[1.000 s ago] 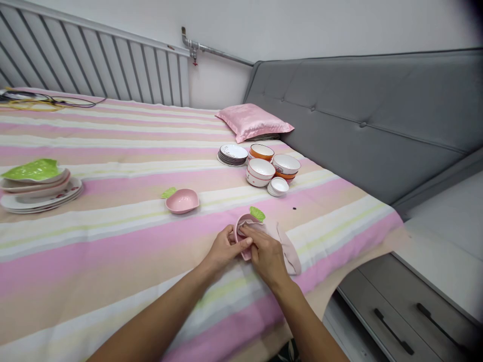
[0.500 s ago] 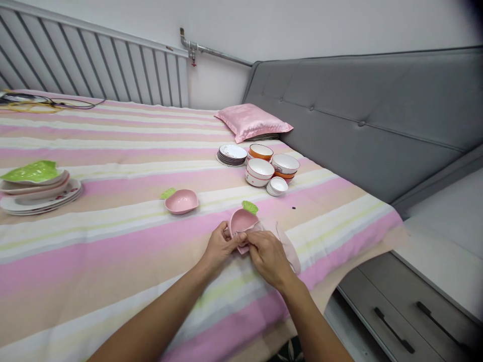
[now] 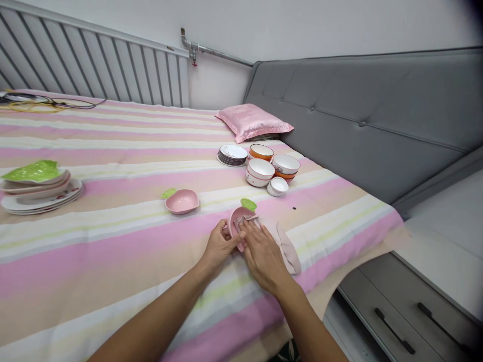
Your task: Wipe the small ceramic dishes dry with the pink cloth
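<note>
Pink bowl (image 3: 234,215) with green leaf-shaped tab (image 3: 248,204), tilted, a crumpled pale-pink cloth (image 3: 289,249) partly inside.

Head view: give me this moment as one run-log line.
left hand: gripping tilted pink bowl | right hand: pressing pale pink cloth inside it | nearby: second pink bowl, stacked bowls

Head-worn view, forward and downward

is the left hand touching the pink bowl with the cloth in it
Touching. The head view shows the left hand holding the pink bowl, its thumb over the near side and fingers against the left side.
</note>
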`<state>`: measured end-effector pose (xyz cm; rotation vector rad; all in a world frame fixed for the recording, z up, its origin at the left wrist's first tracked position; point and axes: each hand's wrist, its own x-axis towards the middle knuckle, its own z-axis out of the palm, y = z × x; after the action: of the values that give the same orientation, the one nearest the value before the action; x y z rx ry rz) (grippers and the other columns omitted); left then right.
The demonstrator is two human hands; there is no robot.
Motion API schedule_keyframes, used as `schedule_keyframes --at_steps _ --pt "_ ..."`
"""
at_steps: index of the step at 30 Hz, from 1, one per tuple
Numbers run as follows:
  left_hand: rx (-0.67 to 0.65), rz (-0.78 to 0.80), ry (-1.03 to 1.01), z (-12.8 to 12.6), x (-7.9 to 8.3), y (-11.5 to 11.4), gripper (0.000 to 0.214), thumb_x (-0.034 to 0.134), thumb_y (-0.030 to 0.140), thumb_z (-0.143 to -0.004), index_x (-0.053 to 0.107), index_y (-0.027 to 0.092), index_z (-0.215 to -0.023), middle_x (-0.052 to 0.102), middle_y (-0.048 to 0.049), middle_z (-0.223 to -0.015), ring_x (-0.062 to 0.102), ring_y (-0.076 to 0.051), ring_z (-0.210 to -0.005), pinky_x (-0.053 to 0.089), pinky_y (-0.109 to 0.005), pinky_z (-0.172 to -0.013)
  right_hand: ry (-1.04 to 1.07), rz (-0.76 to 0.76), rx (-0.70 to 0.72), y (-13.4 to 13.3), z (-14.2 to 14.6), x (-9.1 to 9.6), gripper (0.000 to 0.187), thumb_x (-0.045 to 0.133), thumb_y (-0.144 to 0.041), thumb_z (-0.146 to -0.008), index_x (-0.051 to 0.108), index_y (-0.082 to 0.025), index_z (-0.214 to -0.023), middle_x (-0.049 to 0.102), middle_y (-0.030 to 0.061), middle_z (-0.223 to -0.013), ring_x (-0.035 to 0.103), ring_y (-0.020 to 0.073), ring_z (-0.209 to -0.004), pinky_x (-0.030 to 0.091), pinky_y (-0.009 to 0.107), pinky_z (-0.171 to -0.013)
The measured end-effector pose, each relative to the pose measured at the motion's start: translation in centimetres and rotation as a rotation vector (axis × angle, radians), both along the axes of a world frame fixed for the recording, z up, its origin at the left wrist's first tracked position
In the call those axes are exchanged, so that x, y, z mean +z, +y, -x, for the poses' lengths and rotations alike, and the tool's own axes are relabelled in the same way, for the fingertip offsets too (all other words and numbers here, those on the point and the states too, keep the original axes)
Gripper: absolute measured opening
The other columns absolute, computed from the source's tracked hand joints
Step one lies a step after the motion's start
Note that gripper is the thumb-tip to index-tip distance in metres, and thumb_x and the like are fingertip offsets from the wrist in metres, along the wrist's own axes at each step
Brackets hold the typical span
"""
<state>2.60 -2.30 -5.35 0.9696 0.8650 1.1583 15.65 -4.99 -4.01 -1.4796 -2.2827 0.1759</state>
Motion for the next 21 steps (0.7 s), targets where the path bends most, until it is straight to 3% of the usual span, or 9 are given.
schedule_keyframes --at_steps 6,12,18,21 --pt "-0.04 -0.039 -0.004 0.0 -0.3 0.1 0.038 0.071 0.037 -0.063 0.052 0.016 -0.088 0.061 -0.0009 -0.075 0.056 -0.012 -0.067 0.044 -0.022 -0.059 0.036 -0.023 0.032 0.1 0.1 0.0 0.048 0.031 -0.018 -0.086 0.032 -0.012 -0.134 0.032 0.0088 -0.14 0.025 0.0183 -0.131 0.018 0.044 -0.109" --pt "-0.108 -0.092 -0.057 0.0 -0.8 0.1 0.04 0.069 0.037 -0.065 0.053 0.016 -0.095 0.061 -0.0058 -0.087 0.056 -0.017 -0.083 0.044 -0.029 -0.074 0.134 -0.011 0.081 0.1 -0.1 0.1 0.046 0.032 -0.02 -0.088 0.035 -0.015 -0.133 0.037 0.0075 -0.138 0.031 0.018 -0.129 0.025 0.042 -0.107" --pt "-0.082 -0.083 -0.071 0.1 -0.8 0.1 0.034 0.069 0.036 -0.065 0.051 0.015 -0.084 0.056 -0.0008 -0.074 0.052 -0.012 -0.067 0.041 -0.022 -0.062 0.253 0.055 0.171 -0.5 0.1 1.3 0.044 0.033 -0.013 -0.084 0.044 -0.019 -0.126 0.048 0.0053 -0.13 0.04 0.0153 -0.122 0.032 0.034 -0.101" --pt "-0.053 -0.047 -0.081 0.1 -0.7 0.1 0.034 0.069 0.038 -0.064 0.046 0.016 -0.078 0.049 0.0042 -0.063 0.046 -0.008 -0.055 0.037 -0.019 -0.052 0.287 0.084 0.172 -0.7 0.4 1.9 0.04 0.035 -0.008 -0.08 0.052 -0.02 -0.114 0.056 0.0056 -0.118 0.05 0.017 -0.109 0.038 0.033 -0.092"
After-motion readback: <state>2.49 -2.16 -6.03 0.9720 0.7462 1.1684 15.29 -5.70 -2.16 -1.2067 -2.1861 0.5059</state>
